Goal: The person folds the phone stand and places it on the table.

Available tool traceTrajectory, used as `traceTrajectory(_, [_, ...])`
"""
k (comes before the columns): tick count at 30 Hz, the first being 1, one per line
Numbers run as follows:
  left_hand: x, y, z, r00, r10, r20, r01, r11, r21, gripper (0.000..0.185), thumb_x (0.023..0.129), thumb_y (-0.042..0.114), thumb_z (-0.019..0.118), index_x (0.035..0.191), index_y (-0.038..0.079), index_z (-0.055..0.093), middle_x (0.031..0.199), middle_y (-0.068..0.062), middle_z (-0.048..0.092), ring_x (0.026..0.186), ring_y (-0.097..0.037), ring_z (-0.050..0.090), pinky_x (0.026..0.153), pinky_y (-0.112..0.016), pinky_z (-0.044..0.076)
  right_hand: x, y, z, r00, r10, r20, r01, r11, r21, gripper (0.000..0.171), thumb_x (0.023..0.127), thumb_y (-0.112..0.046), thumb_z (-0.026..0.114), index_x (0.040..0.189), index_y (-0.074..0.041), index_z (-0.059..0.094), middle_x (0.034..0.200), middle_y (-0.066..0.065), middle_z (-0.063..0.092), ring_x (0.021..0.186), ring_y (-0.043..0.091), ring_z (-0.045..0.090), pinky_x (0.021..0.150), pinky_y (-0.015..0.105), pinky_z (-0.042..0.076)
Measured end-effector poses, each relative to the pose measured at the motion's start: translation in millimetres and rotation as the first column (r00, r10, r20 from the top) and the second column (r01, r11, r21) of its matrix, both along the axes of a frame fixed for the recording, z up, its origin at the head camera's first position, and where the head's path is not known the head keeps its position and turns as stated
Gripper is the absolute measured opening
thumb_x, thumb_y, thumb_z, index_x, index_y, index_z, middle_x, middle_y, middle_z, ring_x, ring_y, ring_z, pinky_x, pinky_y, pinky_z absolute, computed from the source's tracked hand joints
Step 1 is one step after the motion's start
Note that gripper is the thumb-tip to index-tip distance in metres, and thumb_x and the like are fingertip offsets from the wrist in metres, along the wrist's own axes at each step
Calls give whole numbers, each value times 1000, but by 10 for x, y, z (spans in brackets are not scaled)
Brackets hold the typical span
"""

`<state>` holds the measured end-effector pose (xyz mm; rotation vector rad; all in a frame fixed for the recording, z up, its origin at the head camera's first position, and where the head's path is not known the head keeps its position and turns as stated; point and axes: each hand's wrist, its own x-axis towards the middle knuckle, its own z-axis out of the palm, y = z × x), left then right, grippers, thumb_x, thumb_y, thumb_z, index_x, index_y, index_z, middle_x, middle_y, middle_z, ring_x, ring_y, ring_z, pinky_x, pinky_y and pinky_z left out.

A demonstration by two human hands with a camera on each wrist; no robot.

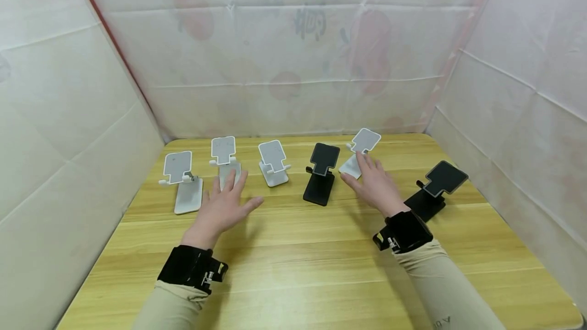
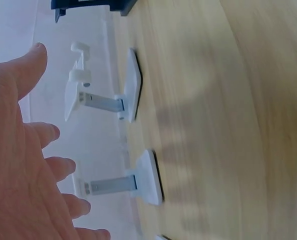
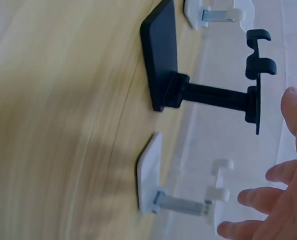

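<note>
Six folding plastic phone stands are standing in a row across the middle of the wooden worktop [image 1: 321,269]. The left hand [image 1: 224,205] is hovering, fingers spread and released, before the second white stand [image 1: 224,159] at centre-left. The right hand [image 1: 376,185] is reaching with straight fingers, grasping nothing, to the tilted white stand [image 1: 359,153] at centre-right, beside a black stand [image 1: 321,177].

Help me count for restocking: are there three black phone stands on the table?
No, only two black stands show in the head view; the other four are white.

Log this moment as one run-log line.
left hand: open, over second white stand | right hand: open, fingertips at rightmost white stand | table: six stands
</note>
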<state>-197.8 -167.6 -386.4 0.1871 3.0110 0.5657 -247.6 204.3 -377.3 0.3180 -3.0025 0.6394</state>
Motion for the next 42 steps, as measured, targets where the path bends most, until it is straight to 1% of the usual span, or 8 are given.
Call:
traceTrajectory(4, [-30,85,9,1000,-29,2,29,1000,-2,92,98,72,43,166,19,10,171,-15,2,150,-57,0,116,-80,7,-100,-51,-2,997,13,71,-3,990,-143,85,105,-54,48,163,-3,12,159,32,31,139,48,43,113,64,40])
traceTrajectory(6, [-39,131,16,999,-49,8,49,999,-1,92,98,72,43,166,19,11,171,-17,4,150,-57,2,117,-80,8,-145,-78,-6,993,10,119,13,982,-189,84,106,-54,47,163,-2,13,156,32,37,137,47,46,114,63,41])
traceTrajectory(9, [-49,202,17,997,-75,16,75,997,1,91,98,73,43,166,21,10,170,-17,8,151,-56,5,117,-79,12,-210,-125,-18,986,9,164,31,970,-242,79,106,-53,46,159,2,26,150,32,46,137,46,48,113,60,43])
traceTrajectory(17, [-89,379,-19,990,-138,20,138,990,21,90,98,73,42,166,22,13,171,-13,11,150,-55,12,118,-76,19,-322,-236,-56,947,10,322,138,890,-434,66,107,-50,48,155,-6,41,144,21,56,134,36,53,110,50,48])
traceTrajectory(24, [-111,468,-64,985,-172,20,171,985,33,86,100,70,43,165,19,18,171,-12,12,149,-56,18,120,-71,25,-377,-297,-69,936,28,351,188,804,-564,53,107,-38,55,145,-2,53,130,20,67,136,36,52,120,55,36])
traceTrajectory(33, [-118,529,-59,982,-187,35,184,981,64,83,101,67,43,165,18,20,170,-10,16,148,-54,23,113,-73,34,-427,-306,-97,921,33,388,249,717,-651,40,104,-31,62,128,1,61,121,19,64,127,36,52,121,54,32])
traceTrajectory(37, [-118,550,-70,982,-186,40,184,981,56,83,101,67,43,165,18,22,170,-11,19,148,-52,26,112,-72,37,-442,-301,-122,916,59,397,252,686,-683,34,104,-28,62,123,1,60,115,17,63,121,36,52,116,52,35])
traceTrajectory(42, [-135,570,-74,982,-182,45,180,982,58,80,101,65,45,163,18,27,168,-12,25,148,-50,29,111,-71,38,-465,-320,-139,925,91,368,225,649,-726,25,104,-21,61,110,4,60,94,7,64,105,34,56,102,51,43])
